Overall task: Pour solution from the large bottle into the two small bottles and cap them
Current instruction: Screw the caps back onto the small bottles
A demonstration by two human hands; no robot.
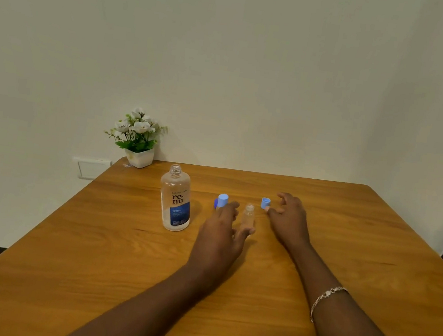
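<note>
Room: I see a plain pale wall behind a wooden table [314, 264], with a potted white-flower plant [137, 140] at the far left corner, well beyond my hands.
Left hand: my left hand [220, 231] reaches forward, palm down, fingers loosely spread; its thumb touches the base of the open small bottle [248, 216], not closed around it.
Right hand: my right hand [288, 219] lies forward with fingers curled, a fingertip at the loose blue cap [265, 203]; I cannot tell if it pinches it. A bracelet [325, 300] sits on that forearm.
Large bottle: the large bottle [175, 200] stands upright and uncapped, left of my left hand.
Capped small bottle: blue cap [222, 200] just past my left fingertips, body hidden.
Free room: bare table right of my right hand and near me.
</note>
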